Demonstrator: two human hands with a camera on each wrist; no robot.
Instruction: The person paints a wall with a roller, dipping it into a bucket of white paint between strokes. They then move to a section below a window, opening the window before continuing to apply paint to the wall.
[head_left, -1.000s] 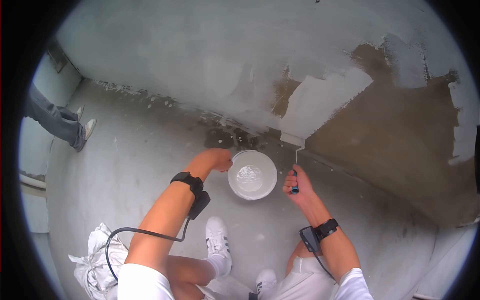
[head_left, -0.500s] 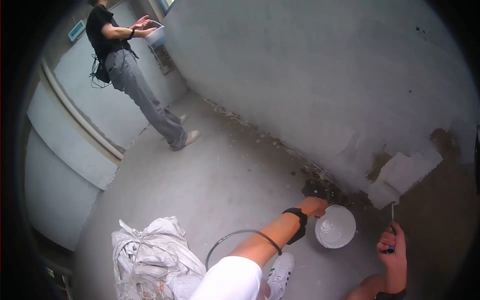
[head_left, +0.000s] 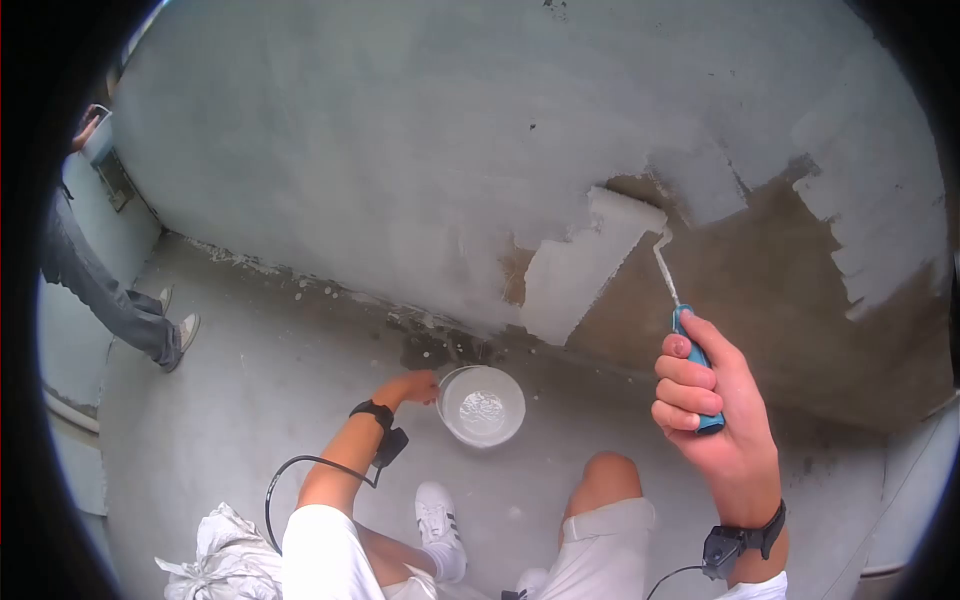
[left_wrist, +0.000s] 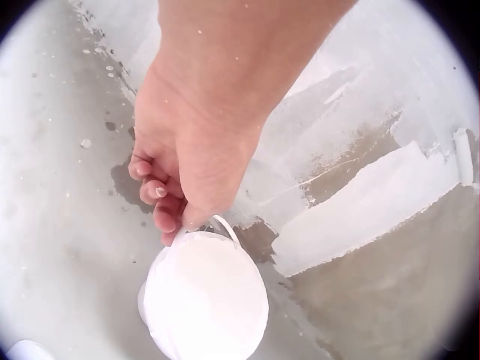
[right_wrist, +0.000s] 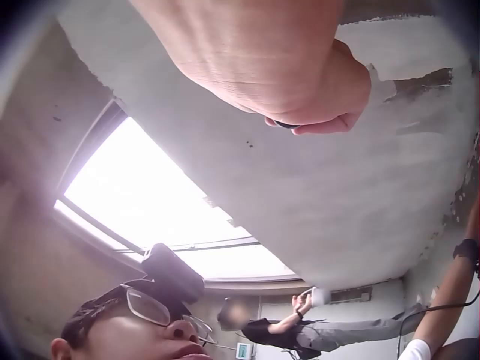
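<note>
My right hand (head_left: 735, 425) grips the blue handle of a paint roller (head_left: 693, 335). The roller's white sleeve (head_left: 628, 210) lies against the wall, at the upper end of a fresh white stripe (head_left: 572, 285) beside bare brown wall (head_left: 720, 290). Low on the left, my left hand (head_left: 415, 387) holds a white bucket (head_left: 508, 412) at its rim, with glossy white paint inside. In the left wrist view, curled fingers (left_wrist: 166, 214) meet the bucket's rim near its thin white handle (left_wrist: 227, 227). In the right wrist view the roller is mostly hidden behind my hand (right_wrist: 334, 90).
Another person (head_left: 115, 290) in grey trousers stands at the far left, holding a small pail (right_wrist: 321, 296). A bundle of whitish sacking (head_left: 225, 560) lies beside my left arm. Wet dark spots (head_left: 430, 350) mark the floor along the wall's foot.
The roller has gone up the wall from the stripe's lower end to its upper end. My head turned left, then back. The left hand has stayed at the bucket.
</note>
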